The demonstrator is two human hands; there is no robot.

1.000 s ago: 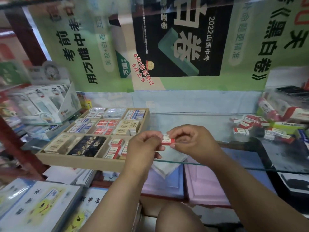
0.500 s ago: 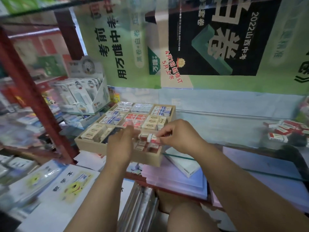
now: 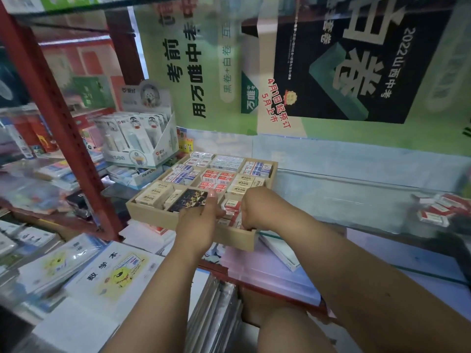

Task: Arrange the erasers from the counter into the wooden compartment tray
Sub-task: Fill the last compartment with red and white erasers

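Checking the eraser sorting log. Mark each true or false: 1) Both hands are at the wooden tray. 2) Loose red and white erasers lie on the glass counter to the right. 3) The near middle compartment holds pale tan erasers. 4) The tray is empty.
1) True: the left hand and right hand are at the wooden tray.
2) True: loose erasers lie there.
3) False: it holds dark erasers; tan erasers fill the near left compartment.
4) False: the compartments in view hold erasers.
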